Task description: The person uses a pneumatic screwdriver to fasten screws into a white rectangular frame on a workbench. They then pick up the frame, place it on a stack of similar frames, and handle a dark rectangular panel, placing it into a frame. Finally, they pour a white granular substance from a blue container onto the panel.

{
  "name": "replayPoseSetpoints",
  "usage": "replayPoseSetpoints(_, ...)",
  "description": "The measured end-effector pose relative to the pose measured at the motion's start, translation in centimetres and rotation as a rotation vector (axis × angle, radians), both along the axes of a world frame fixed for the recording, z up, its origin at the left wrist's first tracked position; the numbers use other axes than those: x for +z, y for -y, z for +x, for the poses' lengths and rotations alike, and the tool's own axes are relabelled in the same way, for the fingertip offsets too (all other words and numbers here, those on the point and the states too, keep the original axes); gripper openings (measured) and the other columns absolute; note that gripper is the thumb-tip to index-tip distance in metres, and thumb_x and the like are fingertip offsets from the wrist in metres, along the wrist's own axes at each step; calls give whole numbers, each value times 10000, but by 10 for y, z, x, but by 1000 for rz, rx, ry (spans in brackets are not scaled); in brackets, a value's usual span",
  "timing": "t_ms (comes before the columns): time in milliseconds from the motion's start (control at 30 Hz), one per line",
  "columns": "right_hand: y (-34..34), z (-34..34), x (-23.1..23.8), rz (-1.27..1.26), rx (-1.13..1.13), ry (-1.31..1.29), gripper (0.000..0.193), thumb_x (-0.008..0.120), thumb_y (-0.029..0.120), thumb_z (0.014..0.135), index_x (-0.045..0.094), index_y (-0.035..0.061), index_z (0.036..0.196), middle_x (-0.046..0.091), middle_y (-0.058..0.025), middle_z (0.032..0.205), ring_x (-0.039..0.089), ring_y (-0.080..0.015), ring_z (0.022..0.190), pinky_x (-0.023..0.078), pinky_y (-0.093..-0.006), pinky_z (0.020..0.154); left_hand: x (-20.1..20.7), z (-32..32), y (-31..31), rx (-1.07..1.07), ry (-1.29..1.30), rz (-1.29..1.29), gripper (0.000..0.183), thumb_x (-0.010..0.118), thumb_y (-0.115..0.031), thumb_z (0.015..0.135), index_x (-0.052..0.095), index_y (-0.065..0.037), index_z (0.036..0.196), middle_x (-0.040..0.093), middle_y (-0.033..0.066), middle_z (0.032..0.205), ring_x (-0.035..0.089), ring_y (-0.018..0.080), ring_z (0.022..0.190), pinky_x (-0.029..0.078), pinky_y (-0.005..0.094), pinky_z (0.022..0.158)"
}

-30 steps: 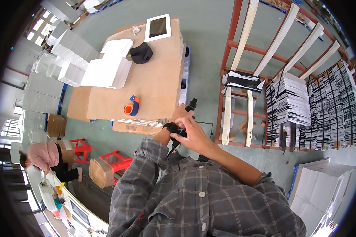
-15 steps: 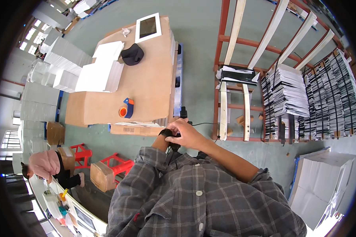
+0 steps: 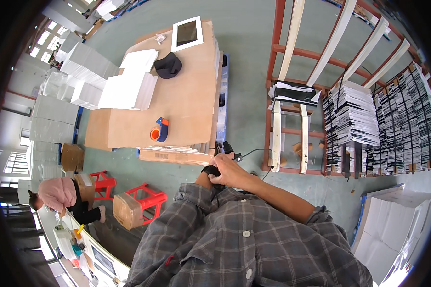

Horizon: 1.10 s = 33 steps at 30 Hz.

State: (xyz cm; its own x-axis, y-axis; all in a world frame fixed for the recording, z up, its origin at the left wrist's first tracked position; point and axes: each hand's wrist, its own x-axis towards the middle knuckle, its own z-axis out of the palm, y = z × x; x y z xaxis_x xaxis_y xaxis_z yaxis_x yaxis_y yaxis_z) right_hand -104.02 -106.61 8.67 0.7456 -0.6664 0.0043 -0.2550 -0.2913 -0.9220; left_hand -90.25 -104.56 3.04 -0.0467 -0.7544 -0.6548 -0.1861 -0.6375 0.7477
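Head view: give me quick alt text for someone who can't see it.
Seen from above, a person in a grey plaid shirt grips a small black device with a cable, right hand over the left wrist, left hand mostly hidden. Ahead, a cardboard-topped table holds a tape dispenser, white paper stacks and a black cap.

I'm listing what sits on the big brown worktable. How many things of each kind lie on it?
On the worktable:
White-framed tablet: 1
Black cap: 1
White paper stack: 1
Orange and blue tape dispenser: 1
Crumpled white scrap: 1
Total: 5
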Motion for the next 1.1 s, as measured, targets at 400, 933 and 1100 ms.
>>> replayPoseSetpoints(400, -3, -37, -17, 412, -65, 21, 552, 818, 306, 808, 586, -36, 1173, 649, -149, 956, 625, -245, 888, 523, -364, 814, 22, -20, -60, 398, -255, 65, 471, 714, -252, 928, 556, 45, 1258, 659, 214, 1164, 671, 282, 1056, 546, 373, 872)
replayPoseSetpoints(933, 10, -56, -34, 514, 28, -88, 454, 658, 419, 992, 719, -2, 1150, 735, -131, 1002, 679, -214, 956, 528, -343, 872, 19, -27, -72, 166, -152, -91, 616, 675, -193, 956, 412, 12, 1475, 572, 168, 1348, 583, 250, 1241, 468, 357, 1050)
replayPoseSetpoints(1100, 11, -83, -31, 450, -250, 18, 311, 654, 342, 983, 750, 59, 1067, 656, -30, 780, 593, -125, 735, 496, -300, 699, 14, -18, -69, 502, -195, -201, 547, 603, -100, 940, 399, -56, 1445, 494, 194, 1450, 508, 308, 1338, 454, 405, 1086)
